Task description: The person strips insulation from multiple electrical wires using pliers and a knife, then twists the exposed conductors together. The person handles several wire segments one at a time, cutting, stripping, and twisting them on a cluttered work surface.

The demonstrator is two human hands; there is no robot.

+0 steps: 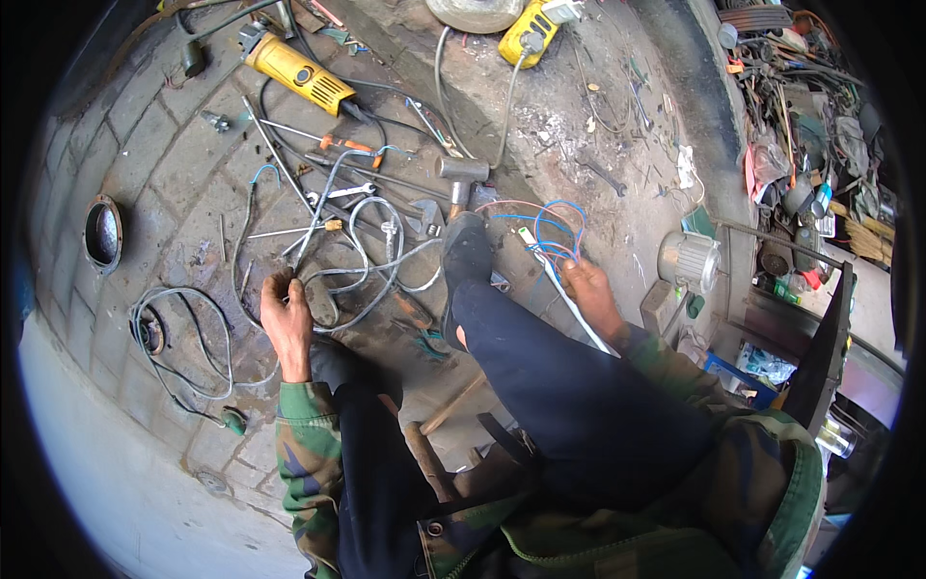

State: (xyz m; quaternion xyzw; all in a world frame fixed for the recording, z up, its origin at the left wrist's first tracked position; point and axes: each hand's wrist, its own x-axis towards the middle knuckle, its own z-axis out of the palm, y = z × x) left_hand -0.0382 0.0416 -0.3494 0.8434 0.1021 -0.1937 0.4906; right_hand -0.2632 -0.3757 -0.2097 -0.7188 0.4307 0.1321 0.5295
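My right hand (589, 291) pinches a loose bundle of thin blue and pink wires (577, 230), looped beyond the fingertips. Beside it runs a white tube or sheathed cable (568, 295), slanting down past my wrist; whether the fingers also grip it cannot be told. With thumb and fingers together, my left hand (287, 315) holds a grey cable (309, 235) just above my left foot. More grey cable (394, 217) lies in loops between my hands, and a further coil (230, 354) rests on the paving to the left. A hammer (463, 172) stands head up at my right shoe's toe.
A yellow angle grinder (300, 72) lies at the upper left, near a screwdriver (318, 137) and a wrench (347, 192). At the top is a yellow power strip (528, 36) with plugs. An electric motor (687, 262) sits right, below piled scrap (803, 123).
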